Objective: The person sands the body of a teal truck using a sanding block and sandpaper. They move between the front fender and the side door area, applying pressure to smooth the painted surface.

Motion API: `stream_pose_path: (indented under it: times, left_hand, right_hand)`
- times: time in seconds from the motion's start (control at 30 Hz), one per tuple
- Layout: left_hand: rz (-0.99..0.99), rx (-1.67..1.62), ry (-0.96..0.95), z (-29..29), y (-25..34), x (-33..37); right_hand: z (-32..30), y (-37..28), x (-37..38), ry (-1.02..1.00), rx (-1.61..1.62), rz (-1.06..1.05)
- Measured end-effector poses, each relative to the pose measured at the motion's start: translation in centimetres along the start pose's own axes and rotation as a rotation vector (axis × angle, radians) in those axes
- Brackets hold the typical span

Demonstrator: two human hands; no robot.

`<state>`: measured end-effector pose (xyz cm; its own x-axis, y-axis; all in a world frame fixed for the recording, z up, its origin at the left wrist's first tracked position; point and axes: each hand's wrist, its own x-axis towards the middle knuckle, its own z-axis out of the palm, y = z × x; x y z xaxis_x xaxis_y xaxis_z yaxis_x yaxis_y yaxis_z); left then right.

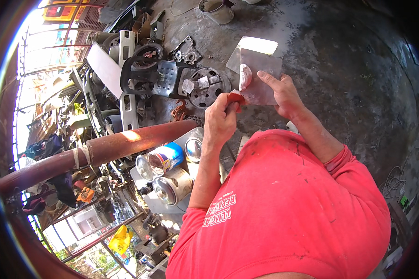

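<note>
My right hand grips a thin grey flat sheet by its right edge, thumb lying on top. A whitish-pink lump of paste, like putty, sits on the sheet's left side. Along the far end, a bright patch catches the light. At the sheet's near left corner, my left hand is closed on a small red spreader. The spreader is close to the paste; most of it is hidden by my fingers, and I cannot tell if it touches the sheet.
A dark plastic chair stands left, beside a wheel rim with pale blocks on it. Several cans, one a blue can, stand near my left forearm. A reddish-brown post crosses the left side. A bucket is far ahead.
</note>
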<state>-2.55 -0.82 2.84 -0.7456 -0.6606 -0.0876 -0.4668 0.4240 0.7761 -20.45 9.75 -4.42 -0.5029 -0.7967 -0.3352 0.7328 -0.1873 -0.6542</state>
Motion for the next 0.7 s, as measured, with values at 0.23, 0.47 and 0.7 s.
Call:
stream_pose_path:
  times: [0.23,0.47,0.7]
  left_hand:
    - [0.012,0.030,0.019,-0.1,-0.8,0.6]
    - [0.087,0.025,0.040,-0.1,-0.7,1.0]
    - [-0.143,-0.098,-0.015,-0.2,-1.3,0.7]
  right_hand:
    - [0.0,0.0,0.1,-0.002,0.029,0.013]
    - [-0.1,-0.2,0.0,-0.012,0.021,0.030]
    - [0.1,0.2,-0.2,-0.033,0.035,0.023]
